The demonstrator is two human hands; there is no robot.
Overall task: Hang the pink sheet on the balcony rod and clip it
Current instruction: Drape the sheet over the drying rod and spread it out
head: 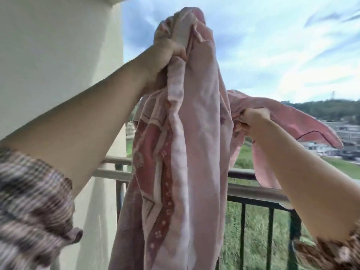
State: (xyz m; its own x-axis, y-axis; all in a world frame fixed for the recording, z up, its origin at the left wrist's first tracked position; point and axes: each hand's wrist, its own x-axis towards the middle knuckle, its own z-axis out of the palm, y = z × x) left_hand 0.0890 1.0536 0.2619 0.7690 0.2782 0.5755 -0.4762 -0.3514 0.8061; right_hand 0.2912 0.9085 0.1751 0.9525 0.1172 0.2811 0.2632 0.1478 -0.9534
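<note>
Left hand [165, 53]: raised high, fingers curled tight round a bunched upper part of the pink sheet [196, 133]. A crumpled mass of fabric stands above the fist; the main length hangs straight down from it.

Right hand [253, 121]: lower and out to the right, fingers closed in a pinch on a second gathered portion of the same sheet. Beyond this hand a flap of fabric trails out to the right, in the air.

Sheet position: held wholly between the two hands, its long hanging part passing in front of the balcony rod [253, 191] and the black railing [243, 227]. Whether the fabric touches the rod cannot be told. Its lower end runs out of view at the bottom edge.

Surroundings: pale wall [58, 55] at left; patterned sleeves on both forearms; grass, buildings and cloudy sky beyond the railing
</note>
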